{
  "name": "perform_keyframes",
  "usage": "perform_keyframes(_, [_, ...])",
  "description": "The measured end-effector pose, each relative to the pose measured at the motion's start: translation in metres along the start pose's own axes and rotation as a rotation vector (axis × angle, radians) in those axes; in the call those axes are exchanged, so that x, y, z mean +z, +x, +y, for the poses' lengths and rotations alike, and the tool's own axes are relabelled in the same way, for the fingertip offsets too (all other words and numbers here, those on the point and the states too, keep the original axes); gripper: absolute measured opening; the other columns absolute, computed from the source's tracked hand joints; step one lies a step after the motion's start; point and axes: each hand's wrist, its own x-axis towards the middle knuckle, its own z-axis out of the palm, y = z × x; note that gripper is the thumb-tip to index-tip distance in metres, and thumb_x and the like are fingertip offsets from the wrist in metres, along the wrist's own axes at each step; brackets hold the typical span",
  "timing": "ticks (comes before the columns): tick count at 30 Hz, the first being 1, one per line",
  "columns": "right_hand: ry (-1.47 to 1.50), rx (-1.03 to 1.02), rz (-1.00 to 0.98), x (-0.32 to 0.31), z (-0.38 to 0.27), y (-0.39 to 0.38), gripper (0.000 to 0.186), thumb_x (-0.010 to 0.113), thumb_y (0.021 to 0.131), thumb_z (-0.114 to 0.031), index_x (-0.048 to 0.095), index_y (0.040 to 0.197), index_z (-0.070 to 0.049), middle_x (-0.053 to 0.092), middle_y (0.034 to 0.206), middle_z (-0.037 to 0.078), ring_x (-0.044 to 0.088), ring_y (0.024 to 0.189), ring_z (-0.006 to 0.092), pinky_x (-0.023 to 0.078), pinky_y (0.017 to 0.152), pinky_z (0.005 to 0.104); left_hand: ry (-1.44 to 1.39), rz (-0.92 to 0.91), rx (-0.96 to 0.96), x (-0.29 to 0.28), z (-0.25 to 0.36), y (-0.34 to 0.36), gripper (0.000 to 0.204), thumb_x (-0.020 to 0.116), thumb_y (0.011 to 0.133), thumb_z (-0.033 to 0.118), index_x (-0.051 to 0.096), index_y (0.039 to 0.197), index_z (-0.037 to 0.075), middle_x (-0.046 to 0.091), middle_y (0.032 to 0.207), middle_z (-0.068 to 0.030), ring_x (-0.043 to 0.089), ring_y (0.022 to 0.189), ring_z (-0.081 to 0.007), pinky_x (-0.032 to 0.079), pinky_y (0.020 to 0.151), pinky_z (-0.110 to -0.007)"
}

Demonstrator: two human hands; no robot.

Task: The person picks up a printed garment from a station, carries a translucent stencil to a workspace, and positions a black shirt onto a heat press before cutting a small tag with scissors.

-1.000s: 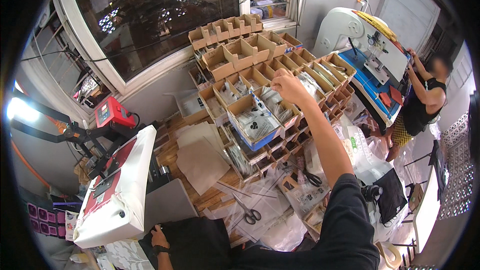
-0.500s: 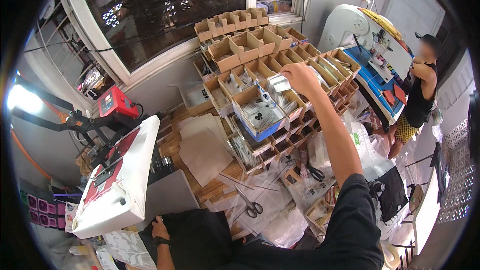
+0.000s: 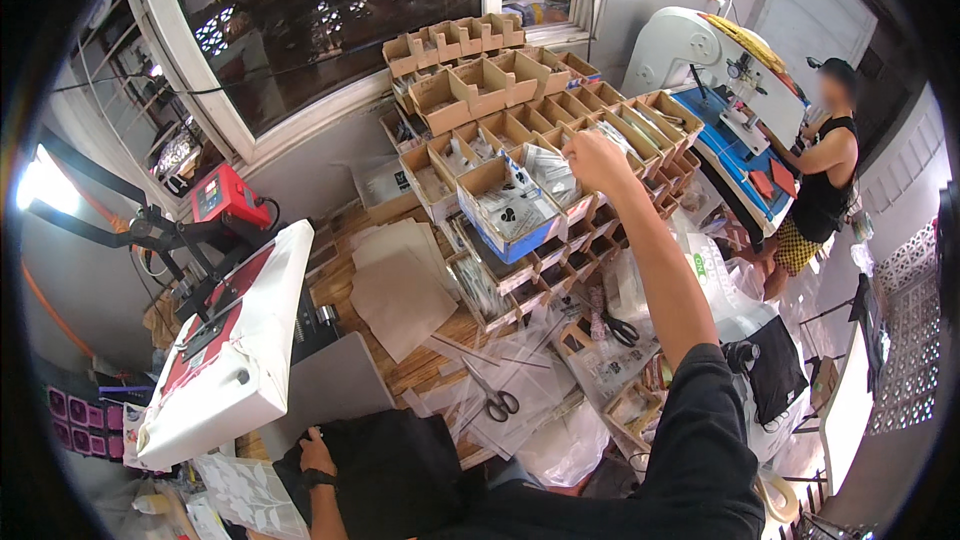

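My right hand (image 3: 598, 162) reaches forward over the cardboard bins, fingers curled down at a bin of clear printed film sheets (image 3: 550, 172). What its fingertips hold is hidden. In front of that bin stands a blue-sided box (image 3: 510, 224) with more clear sheets bearing dark prints. At the lower left, my left hand (image 3: 317, 452), a dark band on its wrist, is closed on the edge of a black cloth (image 3: 395, 465). The cloth is spread beside the grey lower plate (image 3: 345, 390) of a heat press (image 3: 225, 350), whose upper plate is raised.
Scissors (image 3: 495, 398) lie among clear film scraps on the wooden table. Brown paper sheets (image 3: 400, 300) are stacked left of the bins. A second pair of scissors (image 3: 622, 330) lies to the right. At the far right another person (image 3: 828, 155) stands at a large white machine (image 3: 690, 55).
My view has shifted slightly. My right hand stays at the bins, and the sheet under its fingers no longer stands out as before. The left hand keeps its place on the black cloth.
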Motion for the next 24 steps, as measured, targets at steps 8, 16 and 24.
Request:
perform_keyframes(8, [0.194,0.011,0.224,-0.039,-0.018,-0.029,0.017,0.059,0.079,-0.009,0.071,0.090,-0.006,0.068,0.084,0.016,0.067,0.081,0.0316,0.051,0.074,0.0407,0.016,-0.025,0.039,0.000,-0.003,-0.002,0.066,0.074,0.070,-0.005,0.035,0.121,0.008,0.053,0.112,-0.0268,0.063,0.095,-0.0429,0.055,0.079,-0.046])
perform_keyframes(16, [0.731,-0.050,0.011,-0.093,-0.130,-0.068,0.014,0.068,0.084,-0.006,0.069,0.096,0.001,0.067,0.075,0.003,0.053,0.054,0.0049,0.043,0.050,0.0217,-0.136,0.020,0.213,-0.018,-0.033,-0.019,0.079,0.082,0.061,0.004,0.037,0.126,0.008,0.053,0.116,-0.0241,0.059,0.104,-0.0416,0.052,0.086,-0.046])
perform_keyframes(24, [0.834,0.016,-0.313,-0.066,-0.292,-0.199,0.018,0.069,0.085,-0.009,0.069,0.101,0.000,0.068,0.084,0.003,0.057,0.062,0.0074,0.047,0.058,0.0220,-0.899,0.365,0.571,-0.044,-0.061,-0.103,0.047,0.077,0.075,0.014,0.056,0.116,0.005,0.058,0.098,-0.0119,0.059,0.090,-0.0283,0.049,0.078,-0.038])
